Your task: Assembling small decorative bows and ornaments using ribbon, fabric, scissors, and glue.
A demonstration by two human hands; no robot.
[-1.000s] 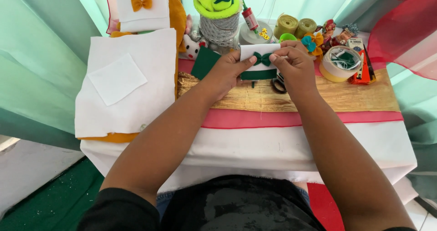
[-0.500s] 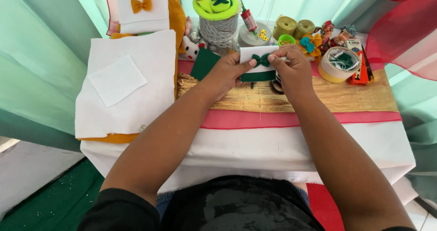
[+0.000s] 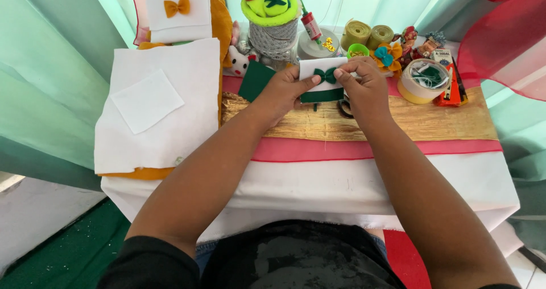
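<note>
The fingers of the right hand (image 3: 367, 87) pinch and press a small green bow (image 3: 326, 75) onto a white felt piece (image 3: 316, 68). The thumb of the left hand (image 3: 283, 91) grips the left edge of that same white piece and keeps it up off the table. A dark green strip (image 3: 322, 95) hangs along its near edge. The piece sits in the middle of the table, on the far side, above a golden straw mat (image 3: 432, 121).

The bow is already made and sits on the white piece, so that part looks done. It may not be stuck down yet, since the fingers press it.

A finished white piece with an orange bow (image 3: 177, 7) stands far left. A tape roll (image 3: 419, 83) lies to the right, and a big white felt sheet (image 3: 159, 104) lies to the left.
</note>
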